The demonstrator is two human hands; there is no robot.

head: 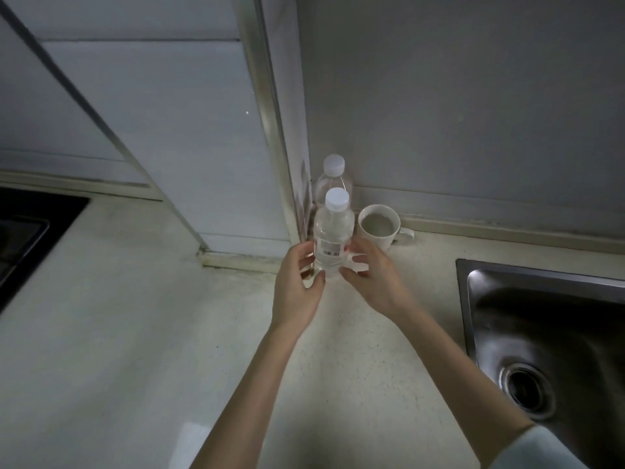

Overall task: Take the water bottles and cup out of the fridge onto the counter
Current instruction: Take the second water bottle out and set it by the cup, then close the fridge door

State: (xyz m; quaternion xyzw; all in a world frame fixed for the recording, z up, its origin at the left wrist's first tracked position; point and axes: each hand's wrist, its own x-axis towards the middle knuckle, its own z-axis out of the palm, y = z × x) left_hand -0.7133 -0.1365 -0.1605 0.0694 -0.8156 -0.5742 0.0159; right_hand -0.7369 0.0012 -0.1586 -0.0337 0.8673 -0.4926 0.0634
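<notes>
Nearly done | front bottle (333, 231) upright on worktop (135, 333), left hand (297, 286) and right hand (370, 282) both curled round its base | second bottle (333, 177) and cup (380, 226) already on worktop behind | left: let go.

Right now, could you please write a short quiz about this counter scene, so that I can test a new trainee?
1. True or false: the cup lies on its side in the sink.
2. Which hands touch the near bottle? A) only the left hand B) only the right hand C) both hands
3. Fill in the word: the far bottle stands ______ the near bottle, in the corner by the wall.

Key:
1. False. The cup stands upright on the counter, to the right of the bottles.
2. C. One hand is on each side of the near bottle, at its lower part.
3. behind
</notes>
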